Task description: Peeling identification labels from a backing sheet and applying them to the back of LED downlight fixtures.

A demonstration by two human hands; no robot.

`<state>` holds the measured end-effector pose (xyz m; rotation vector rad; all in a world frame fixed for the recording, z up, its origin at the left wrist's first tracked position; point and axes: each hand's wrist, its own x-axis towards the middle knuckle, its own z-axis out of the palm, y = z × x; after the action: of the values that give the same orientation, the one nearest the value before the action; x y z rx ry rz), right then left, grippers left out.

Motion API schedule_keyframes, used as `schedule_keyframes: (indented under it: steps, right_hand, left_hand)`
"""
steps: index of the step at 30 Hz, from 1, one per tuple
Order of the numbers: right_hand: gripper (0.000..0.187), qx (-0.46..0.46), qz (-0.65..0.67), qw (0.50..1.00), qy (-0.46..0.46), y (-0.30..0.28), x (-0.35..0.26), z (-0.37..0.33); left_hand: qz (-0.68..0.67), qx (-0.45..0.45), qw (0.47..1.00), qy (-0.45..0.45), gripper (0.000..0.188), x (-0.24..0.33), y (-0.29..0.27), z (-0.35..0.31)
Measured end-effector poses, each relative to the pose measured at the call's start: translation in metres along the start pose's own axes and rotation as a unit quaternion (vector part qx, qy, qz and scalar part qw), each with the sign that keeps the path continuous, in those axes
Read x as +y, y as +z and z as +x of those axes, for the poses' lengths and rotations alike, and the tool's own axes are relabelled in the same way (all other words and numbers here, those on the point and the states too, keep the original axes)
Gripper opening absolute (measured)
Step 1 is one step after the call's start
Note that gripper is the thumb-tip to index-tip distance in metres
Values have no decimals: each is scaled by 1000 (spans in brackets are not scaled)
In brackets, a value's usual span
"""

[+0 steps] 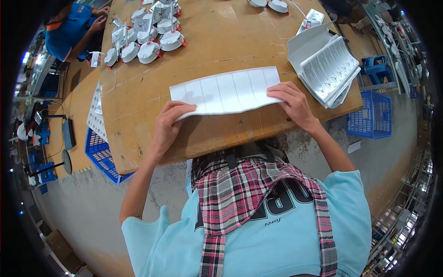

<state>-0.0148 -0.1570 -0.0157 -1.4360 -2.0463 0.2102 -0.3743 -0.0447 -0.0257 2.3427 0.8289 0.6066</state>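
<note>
A wide white sheet (226, 91), crossed by several thin dark lines, is stretched between my two hands above the near part of the wooden table. My left hand (170, 121) pinches its near left corner. At the near right corner, the fingers of my right hand (295, 104) are closed over the edge. The near edge of the sheet curls upward and casts a shadow on the wood. To the right of my right hand lies a stack of printed silver-white sheets (328, 69), fanned and curling, with a plain pale sheet folded back beside it.
Several round white lamp-like fixtures (150, 52) with red clips cluster at the table's (221, 44) far left; more sit at the far edge. Blue crates (369, 115) stand beside the table, right and lower left. A co-worker in a blue shirt (76, 30) is at the upper left.
</note>
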Motion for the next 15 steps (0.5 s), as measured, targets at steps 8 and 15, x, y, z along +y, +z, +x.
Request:
schedule_keyframes:
  steps: [8, 15]
  right_hand:
    - [26, 41, 155, 921, 356, 8, 8, 22]
    - [31, 60, 50, 927, 367, 16, -2, 33]
  left_hand:
    - [-185, 173, 943, -217, 17, -2, 17, 21]
    - [-129, 189, 941, -250, 19, 9, 18, 34]
